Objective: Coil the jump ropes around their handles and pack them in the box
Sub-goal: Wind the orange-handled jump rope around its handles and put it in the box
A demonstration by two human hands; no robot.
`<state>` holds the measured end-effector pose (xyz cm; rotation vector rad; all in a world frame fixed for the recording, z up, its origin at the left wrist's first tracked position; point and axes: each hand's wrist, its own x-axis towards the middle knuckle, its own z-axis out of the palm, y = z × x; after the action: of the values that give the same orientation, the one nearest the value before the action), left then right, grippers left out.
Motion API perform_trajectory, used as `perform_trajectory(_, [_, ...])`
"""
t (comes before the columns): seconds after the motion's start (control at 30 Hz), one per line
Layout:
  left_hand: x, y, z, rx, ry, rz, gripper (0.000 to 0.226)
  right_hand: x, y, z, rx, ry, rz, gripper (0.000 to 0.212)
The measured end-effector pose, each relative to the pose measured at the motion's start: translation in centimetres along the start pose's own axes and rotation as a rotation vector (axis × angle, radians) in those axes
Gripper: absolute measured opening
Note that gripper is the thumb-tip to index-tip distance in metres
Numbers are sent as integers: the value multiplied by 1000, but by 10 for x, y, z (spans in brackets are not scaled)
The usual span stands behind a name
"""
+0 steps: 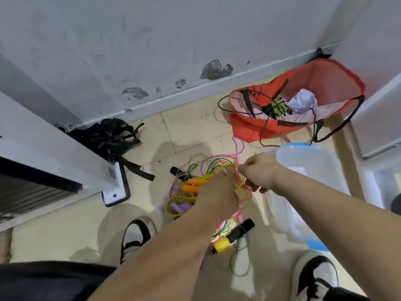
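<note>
Two forearms reach down: left hand (214, 193) curls into tangled ropes (191, 184), right hand (258, 170) pinches one strand beside the clear box (314, 161).

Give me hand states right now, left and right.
Left hand: fingers buried in the rope tangle; grip cannot be told.
Right hand: closed, pinching a yellow rope.
</note>
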<state>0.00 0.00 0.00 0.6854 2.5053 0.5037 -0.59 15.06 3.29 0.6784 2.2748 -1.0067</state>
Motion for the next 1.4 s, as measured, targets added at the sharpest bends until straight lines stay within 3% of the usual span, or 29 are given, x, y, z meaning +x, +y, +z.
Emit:
perform_trajectory(0.17, [-30, -19, 33, 60, -87, -48, 46, -15, 19, 38, 48, 24, 41, 27])
perform_trajectory(0.4, [-30, -66, 57, 133, -171, -76, 48, 16, 32, 80, -77, -28, 73, 20])
perform_trajectory(0.5, [-10, -81, 47, 111, -90, -168, 46, 40, 25, 93, -48, -32, 28, 23])
perform_trajectory(0.57, [6, -86, 47, 74, 13, -224, 46, 55, 22, 100, -7, 10, -5, 36])
perform_trajectory(0.63, [20, -89, 51, 59, 49, -242, 53, 65, 22, 104, 22, 64, -12, 46])
perform_trajectory(0.7, [29, -94, 59, 68, -37, -256, 71, 72, 26, 109, 72, 69, 33, 47])
perform_trajectory(0.8, [37, -98, 65, 32, -136, -296, 87, 75, 28, 117, 173, 3, 110, 37])
perform_trajectory(0.87, [39, -96, 65, -18, -132, -307, 75, 78, 29, 119, 308, -8, 175, 20])
perform_trajectory(0.97, [38, -94, 54, -158, -87, -297, 43, 80, 26, 112, 565, -116, 373, 15])
perform_trajectory(1.07, [36, -89, 32, -315, -63, -287, 30, 78, 23, 103, 671, -260, 450, 10])
perform_trajectory(1.17, [29, -80, 8, -359, -85, -263, 21, 68, 12, 91, 632, -308, 367, 17])
perform_trajectory(1.3, [13, -60, -34, -357, -85, -242, 4, 39, -30, 59, 628, -294, 177, 7])
perform_trajectory(1.4, [-7, -39, -76, -334, -86, -215, 12, 7, -70, 32, 548, -210, 74, 16])
